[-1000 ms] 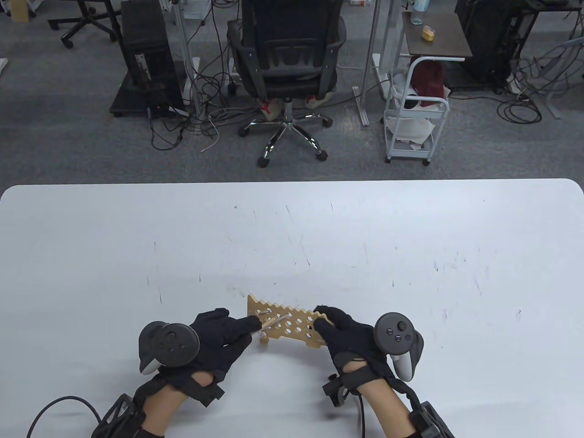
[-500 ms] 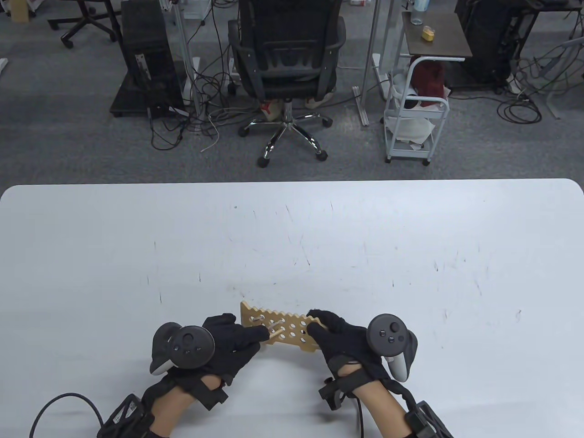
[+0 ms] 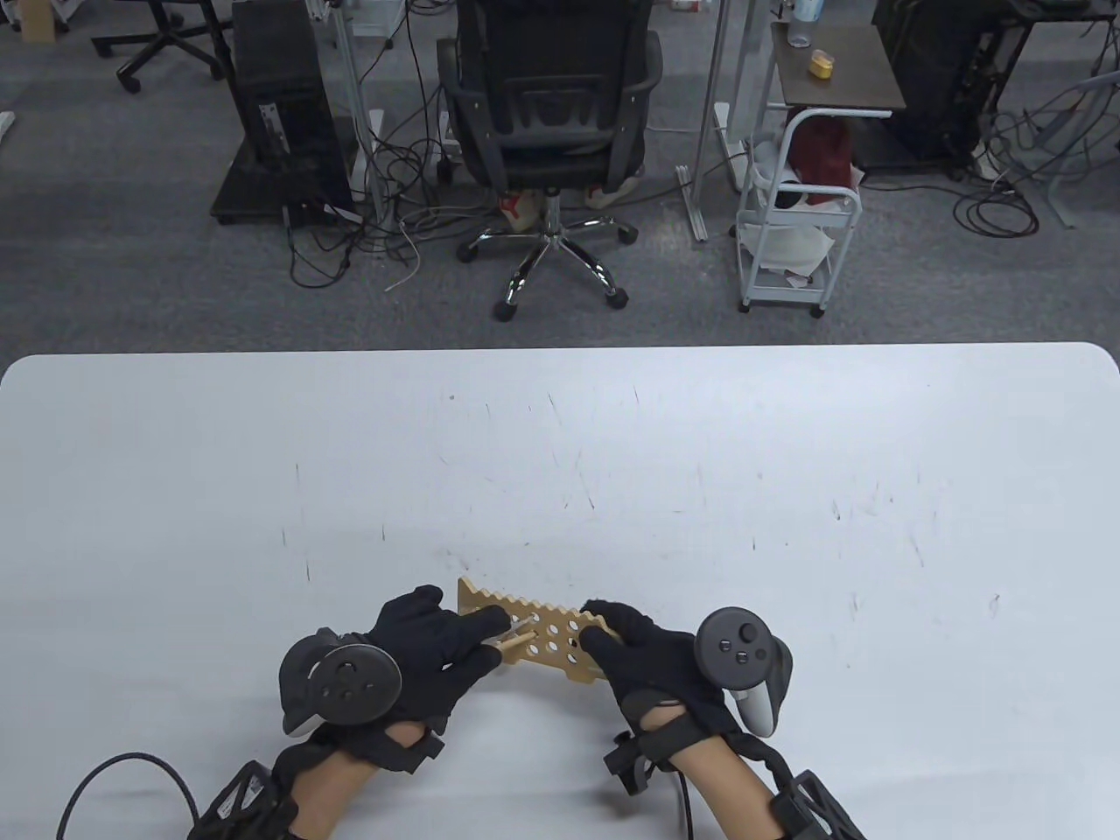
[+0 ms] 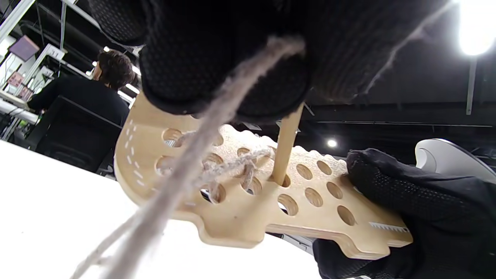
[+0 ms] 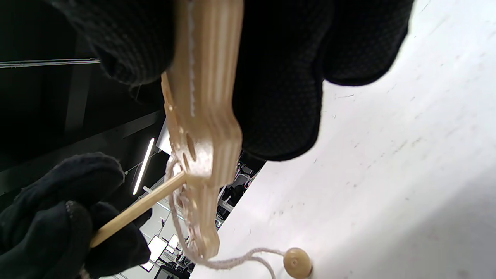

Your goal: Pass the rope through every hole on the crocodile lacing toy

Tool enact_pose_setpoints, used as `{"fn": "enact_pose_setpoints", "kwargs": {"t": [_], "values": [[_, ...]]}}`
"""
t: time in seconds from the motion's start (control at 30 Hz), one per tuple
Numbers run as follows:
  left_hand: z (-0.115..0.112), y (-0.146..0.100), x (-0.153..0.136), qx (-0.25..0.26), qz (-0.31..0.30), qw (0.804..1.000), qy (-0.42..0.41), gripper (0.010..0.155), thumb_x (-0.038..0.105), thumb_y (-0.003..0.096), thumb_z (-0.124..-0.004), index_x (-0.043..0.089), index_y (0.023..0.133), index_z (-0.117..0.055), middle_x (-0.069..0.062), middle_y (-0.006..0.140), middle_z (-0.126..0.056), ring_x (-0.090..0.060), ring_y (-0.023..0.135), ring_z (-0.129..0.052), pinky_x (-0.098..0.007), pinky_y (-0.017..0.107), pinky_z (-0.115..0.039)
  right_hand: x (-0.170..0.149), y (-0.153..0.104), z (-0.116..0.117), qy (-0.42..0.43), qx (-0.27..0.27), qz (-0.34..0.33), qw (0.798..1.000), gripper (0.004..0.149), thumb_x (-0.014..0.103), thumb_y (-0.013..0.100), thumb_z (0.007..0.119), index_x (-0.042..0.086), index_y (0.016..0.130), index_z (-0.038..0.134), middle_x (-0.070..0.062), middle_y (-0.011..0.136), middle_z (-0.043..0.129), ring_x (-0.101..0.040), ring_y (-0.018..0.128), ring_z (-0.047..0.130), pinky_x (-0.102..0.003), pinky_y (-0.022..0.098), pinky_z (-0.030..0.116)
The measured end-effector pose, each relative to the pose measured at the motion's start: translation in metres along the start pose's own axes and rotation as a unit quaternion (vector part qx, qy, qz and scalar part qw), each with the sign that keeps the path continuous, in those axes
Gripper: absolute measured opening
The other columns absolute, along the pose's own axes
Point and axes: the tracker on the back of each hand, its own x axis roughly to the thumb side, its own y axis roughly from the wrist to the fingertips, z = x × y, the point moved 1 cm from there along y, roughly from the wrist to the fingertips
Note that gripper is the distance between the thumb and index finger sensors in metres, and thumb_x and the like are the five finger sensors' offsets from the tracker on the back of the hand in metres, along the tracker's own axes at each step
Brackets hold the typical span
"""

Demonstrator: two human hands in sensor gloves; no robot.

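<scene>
While the right hand (image 3: pixel 652 652) grips the crocodile board (image 3: pixel 547 634) by its right end above the table (image 3: pixel 787 490), the left hand (image 3: pixel 437 643) pinches the wooden needle (image 3: pixel 518 638). Left wrist view: needle tip in a middle hole, rope (image 4: pixel 186 170) laced leftward. Right wrist view: a wooden bead (image 5: pixel 297 262) below the board.

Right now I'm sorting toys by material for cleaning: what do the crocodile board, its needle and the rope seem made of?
Crocodile board: light wood, likely plywood, smooth and unpainted; layered edge stripes show in the right wrist view.
Needle: plain wooden dowel, same pale tone.
Rope: fuzzy beige fibre, perhaps cotton or wool; loose hairs show.
</scene>
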Motion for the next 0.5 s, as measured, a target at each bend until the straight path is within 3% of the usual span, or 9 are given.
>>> {"fn": "enact_pose_setpoints", "kwargs": {"t": [0.17, 0.37, 0.5], "values": [[-0.003, -0.001, 0.004, 0.010, -0.008, 1.000, 0.018, 0.055, 0.048, 0.0386, -0.092, 0.037, 0.092, -0.083, 0.006, 0.066, -0.099, -0.021, 0.066, -0.094, -0.052, 0.075, -0.060, 0.003, -0.001, 0.003, 0.009, 0.005, -0.010, 1.000, 0.048, 0.039, 0.044, 0.082, 0.012, 0.083, 0.082, -0.007, 0.063, 0.104, -0.028, 0.050, 0.107, -0.050, 0.047, 0.079], [-0.003, -0.002, 0.008, 0.022, -0.008, 0.997, 0.071, 0.063, 0.053, 0.0373, -0.090, 0.047, 0.098, -0.073, 0.002, 0.100, -0.070, -0.028, 0.095, -0.065, -0.055, 0.079, -0.044, 0.007, -0.002, 0.007, 0.021, 0.016, -0.023, 0.999, 0.048, 0.039, 0.044, 0.082, 0.012, 0.084, 0.081, -0.008, 0.064, 0.104, -0.029, 0.052, 0.107, -0.051, 0.048, 0.079], [-0.004, -0.002, 0.008, 0.026, 0.003, 0.996, 0.080, 0.069, 0.057, 0.0363, -0.089, 0.049, 0.101, -0.066, 0.000, 0.111, -0.055, -0.031, 0.104, -0.051, -0.056, 0.080, -0.038, 0.010, -0.003, 0.011, 0.033, 0.033, -0.037, 0.998, 0.049, 0.040, 0.044, 0.083, 0.012, 0.084, 0.081, -0.009, 0.065, 0.103, -0.029, 0.053, 0.106, -0.051, 0.048, 0.079]]}}
